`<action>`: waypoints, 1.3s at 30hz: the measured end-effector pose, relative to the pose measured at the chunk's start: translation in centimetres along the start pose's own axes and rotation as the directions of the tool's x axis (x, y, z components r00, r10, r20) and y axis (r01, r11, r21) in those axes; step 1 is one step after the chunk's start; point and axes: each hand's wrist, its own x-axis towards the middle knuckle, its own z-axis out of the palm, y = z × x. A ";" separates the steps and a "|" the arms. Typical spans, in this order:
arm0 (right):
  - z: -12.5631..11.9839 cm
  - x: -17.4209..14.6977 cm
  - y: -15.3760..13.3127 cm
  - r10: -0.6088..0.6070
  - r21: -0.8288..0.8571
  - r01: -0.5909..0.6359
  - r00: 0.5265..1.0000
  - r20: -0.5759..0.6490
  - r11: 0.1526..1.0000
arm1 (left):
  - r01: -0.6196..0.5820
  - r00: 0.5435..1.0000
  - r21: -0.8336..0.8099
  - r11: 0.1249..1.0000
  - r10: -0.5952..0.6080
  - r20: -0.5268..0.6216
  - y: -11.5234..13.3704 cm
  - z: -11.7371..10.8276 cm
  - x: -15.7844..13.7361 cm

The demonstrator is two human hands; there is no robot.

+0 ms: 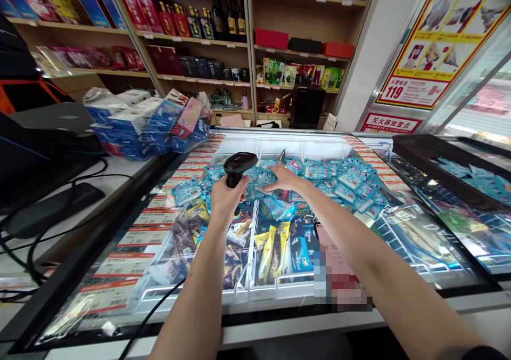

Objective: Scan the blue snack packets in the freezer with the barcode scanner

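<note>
My left hand (227, 197) is wrapped round the handle of a black barcode scanner (240, 162), whose head points away over a spread of small blue packets (355, 179). To its right, my right hand (285, 179) reaches over the same packets with its thumb and fingers apart. The fingertips are close to the packets; whether they touch one I cannot tell. Both hands are above a glass-topped freezer (239, 317). Through the glass, yellow-wrapped ice creams (275, 248) show in white wire baskets. Beneath my right forearm lies a phone (339, 259), partly covered.
Stacked blue boxes (136, 123) stand at the back left, near a laptop-like dark device and cables (34, 243). A dark tray (459, 168) with more blue packets sits at the right. Shelves (191, 40) of bottles and boxes line the back.
</note>
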 end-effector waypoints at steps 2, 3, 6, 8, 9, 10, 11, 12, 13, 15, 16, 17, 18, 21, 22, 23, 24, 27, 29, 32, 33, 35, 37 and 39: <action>-0.3 -0.9 0.5 0.060 0.008 -0.059 0.998 -0.034 0.998 | -0.017 1.000 0.032 0.999 0.016 0.023 -0.1 0.0 0.0; -0.5 -1.4 0.7 0.072 0.021 -0.071 0.996 -0.059 0.997 | -0.026 0.999 0.043 0.999 0.024 0.043 -0.1 0.1 0.0; -1.2 -3.1 1.5 0.081 0.078 -0.069 0.983 -0.165 0.995 | -0.044 0.995 0.059 0.997 0.039 0.088 0.1 0.2 -0.3; -1.7 -4.4 2.0 0.091 0.122 -0.064 0.969 -0.231 0.990 | -0.055 0.991 0.063 0.996 0.047 0.122 0.3 0.4 -0.5; -1.9 -5.0 2.4 0.097 0.150 -0.059 0.962 -0.255 0.987 | -0.061 0.989 0.065 0.996 0.051 0.140 0.4 0.6 -0.7; -2.1 -5.7 2.7 0.102 0.185 -0.052 0.956 -0.276 0.981 | -0.065 0.986 0.068 0.996 0.054 0.158 0.5 0.7 -0.8; -2.2 -6.3 3.2 0.107 0.226 -0.040 0.950 -0.294 0.973 | -0.068 0.983 0.074 0.995 0.054 0.175 0.5 0.8 -0.9; -2.3 -7.0 3.6 0.121 0.272 -0.032 0.940 -0.318 0.962 | -0.070 0.980 0.080 0.994 0.054 0.192 0.6 0.9 -1.0; -2.2 -7.6 4.1 0.146 0.322 -0.029 0.927 -0.346 0.946 | -0.071 0.977 0.083 0.994 0.053 0.207 0.7 1.0 -1.1; -2.0 -8.7 5.1 0.239 0.425 -0.049 0.882 -0.407 0.904 | -0.064 0.971 0.083 0.994 0.043 0.235 0.9 1.2 -1.3; -1.9 -9.1 5.5 0.295 0.477 -0.061 0.852 -0.433 0.877 | -0.055 0.966 0.083 0.995 0.032 0.255 1.0 1.3 -1.4; -1.8 -9.5 5.9 0.347 0.529 -0.070 0.825 -0.446 0.846 | -0.045 0.961 0.082 0.996 0.020 0.276 1.2 1.3 -1.6; -1.6 -9.9 6.1 0.392 0.580 -0.074 0.805 -0.445 0.811 | -0.035 0.954 0.085 0.996 0.008 0.300 1.4 1.4 -1.7; -1.4 -10.5 6.3 0.478 0.705 -0.078 0.787 -0.391 0.705 | -0.034 0.922 0.124 0.992 -0.016 0.387 2.0 1.6 -2.3; -1.4 -10.5 6.3 0.488 0.726 -0.079 0.790 -0.372 0.683 | -0.049 0.909 0.140 0.989 -0.014 0.416 2.1 1.6 -2.5; -1.3 -10.5 6.3 0.492 0.737 -0.080 0.791 -0.363 0.671 | -0.071 0.896 0.156 0.985 -0.006 0.443 2.2 1.7 -2.6; -1.2 -10.5 6.3 0.492 0.737 -0.078 0.790 -0.364 0.671 | -0.095 0.882 0.170 0.981 0.004 0.471 2.3 1.7 -2.8; -0.7 -10.2 6.4 0.458 0.694 -0.070 0.797 -0.394 0.717 | -0.152 0.850 0.207 0.966 0.021 0.526 2.4 1.7 -3.1; -0.3 -10.0 6.5 0.435 0.654 -0.075 0.802 -0.409 0.753 | -0.169 0.838 0.229 0.959 0.018 0.545 2.4 1.8 -3.2; 0.0 -10.0 6.5 0.417 0.607 -0.098 0.811 -0.411 0.789 | -0.174 0.833 0.235 0.956 0.016 0.553 2.5 1.9 -3.3; 0.0 -10.1 6.5 0.415 0.599 -0.103 0.813 -0.409 0.794 | -0.172 0.832 0.231 0.958 0.015 0.555 2.5 1.9 -3.3; -0.1 -10.2 6.5 0.411 0.592 -0.106 0.815 -0.409 0.799 | -0.166 0.828 0.228 0.960 0.010 0.561 2.5 2.0 -3.3; -0.1 -10.2 6.4 0.404 0.591 -0.096 0.816 -0.414 0.801 | -0.157 0.824 0.236 0.959 -0.005 0.567 2.6 2.0 -3.3; -0.1 -10.2 6.5 0.399 0.590 -0.091 0.817 -0.417 0.802 | -0.145 0.823 0.243 0.959 -0.019 0.567 2.7 2.0 -3.4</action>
